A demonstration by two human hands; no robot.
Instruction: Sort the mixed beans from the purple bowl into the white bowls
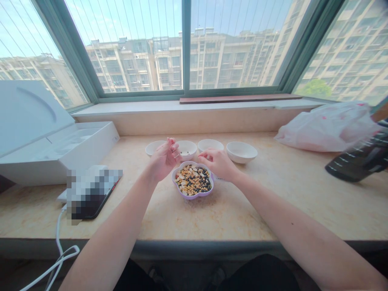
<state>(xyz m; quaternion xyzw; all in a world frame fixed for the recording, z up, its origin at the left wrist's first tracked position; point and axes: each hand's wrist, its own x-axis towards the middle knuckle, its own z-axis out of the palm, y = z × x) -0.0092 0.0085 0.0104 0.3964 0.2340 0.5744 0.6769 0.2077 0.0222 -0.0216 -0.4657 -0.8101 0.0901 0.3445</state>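
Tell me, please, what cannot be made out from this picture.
In the head view:
- Leftmost white bowl: partly hidden by the left grip, so its contents are unclear.
- Right grip: the fingertips are too small to show whether they hold anything.
- Phone: pixelation covers the screen.
- Plastic bag: its folds hide any contents.
- Dark container: cut off by the right edge.

Open white box (91, 153) left; plastic bag (324, 128), dark container (354, 163) right.
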